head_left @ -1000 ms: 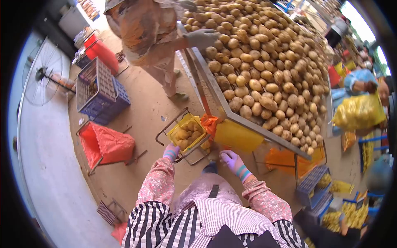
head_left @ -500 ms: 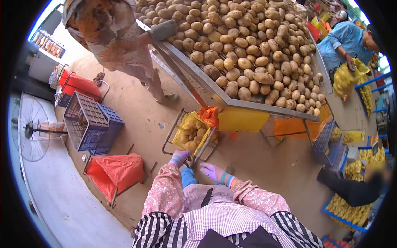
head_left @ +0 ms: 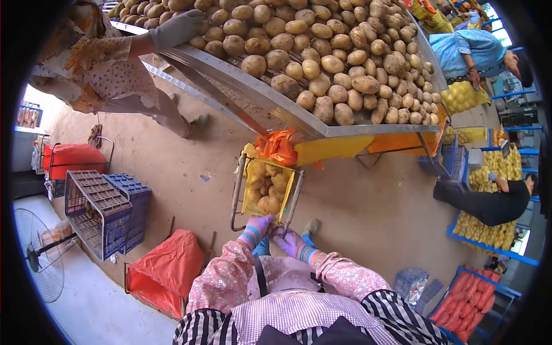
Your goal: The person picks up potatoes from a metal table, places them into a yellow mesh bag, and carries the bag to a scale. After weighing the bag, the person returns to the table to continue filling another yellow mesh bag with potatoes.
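Observation:
A yellow mesh bag [head_left: 248, 198] hangs open in a metal stand [head_left: 236, 192], with several potatoes [head_left: 269, 187] inside. My left hand [head_left: 259, 225], in a purple glove with a striped cuff, is closed on the bag's near edge. Close beside it, my right hand [head_left: 290, 242], gloved the same way, has its fingers curled round the near end of the stand's right bar; the fingertips are partly hidden. Orange plastic [head_left: 277, 145] is bunched at the bag's far side, below the sorting table's metal edge [head_left: 299, 118].
Loose potatoes [head_left: 345, 63] cover the sloping table ahead. A co-worker's gloved hand [head_left: 178, 29] rests at its left. Blue crates [head_left: 129, 198], a red bag on a stand [head_left: 167, 270] and a fan [head_left: 37, 256] are at left. Racks of filled yellow bags [head_left: 489, 230] stand at right.
My right hand has moved in from open beside the stand and closed next to my left hand. The view has shifted, bringing red bags into sight at lower right.

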Motion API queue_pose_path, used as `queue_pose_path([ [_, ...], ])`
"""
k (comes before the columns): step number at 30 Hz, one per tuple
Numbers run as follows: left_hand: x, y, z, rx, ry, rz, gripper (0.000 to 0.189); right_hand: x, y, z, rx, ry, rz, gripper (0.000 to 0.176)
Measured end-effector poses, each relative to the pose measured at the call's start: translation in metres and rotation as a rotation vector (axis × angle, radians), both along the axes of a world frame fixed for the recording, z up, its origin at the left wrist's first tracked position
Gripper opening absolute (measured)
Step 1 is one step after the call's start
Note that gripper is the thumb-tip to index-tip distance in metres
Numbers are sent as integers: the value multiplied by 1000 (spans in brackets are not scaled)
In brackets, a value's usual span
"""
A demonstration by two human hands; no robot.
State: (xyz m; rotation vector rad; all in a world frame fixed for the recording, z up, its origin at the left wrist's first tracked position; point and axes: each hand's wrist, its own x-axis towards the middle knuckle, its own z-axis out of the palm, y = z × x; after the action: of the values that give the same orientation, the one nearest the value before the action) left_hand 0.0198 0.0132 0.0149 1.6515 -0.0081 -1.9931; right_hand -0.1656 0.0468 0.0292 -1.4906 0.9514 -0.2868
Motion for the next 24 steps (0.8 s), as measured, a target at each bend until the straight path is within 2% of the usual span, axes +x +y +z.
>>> queue_pose_path([
  [3, 5, -3, 16, 37, -51, -143, 18, 8, -2, -4, -38, 39, -4, 21],
  [6, -1, 0, 24, 29, -66, -169, 13, 14, -3, 20, -106, 91, -89, 19],
  [9, -5, 1, 34, -65, -65, -87, 14, 16, 4, 24, 7, 214, -202, 23],
  [11, -2, -3, 47, -26, -87, -121, 18, 15, 6, 22, -197, 441, -130, 30],
  [12, 3, -4, 51, -29, -90, -126, 18, 12, 11, 26, -198, 439, -136, 30],
  [13, 14, -4, 55, -8, -53, -126, 22, 4, 18, 32, -212, 512, -250, 33],
  [15, 40, -2, 72, -63, -44, -195, 32, -20, 31, 48, -176, 697, -210, 36],
  [16, 43, -2, 79, -74, -46, -197, 32, -37, 32, 54, -133, 807, -53, 36],
  [17, 46, 3, 84, -51, -45, -191, 32, -48, 32, 66, -139, 807, -54, 36],
  [19, 51, 5, 90, -33, -49, -188, 31, -54, 34, 104, -451, 778, 3, 43],
  [20, 49, 4, 92, -43, -56, -194, 31, -44, 29, 125, -455, 776, -2, 43],
  [22, 45, 5, 95, -52, -63, -204, 31, -14, 8, 165, -346, 600, -316, 41],
  [24, 45, 5, 95, -92, -114, -209, 31, 26, -18, 169, -179, 581, -332, 41],
])
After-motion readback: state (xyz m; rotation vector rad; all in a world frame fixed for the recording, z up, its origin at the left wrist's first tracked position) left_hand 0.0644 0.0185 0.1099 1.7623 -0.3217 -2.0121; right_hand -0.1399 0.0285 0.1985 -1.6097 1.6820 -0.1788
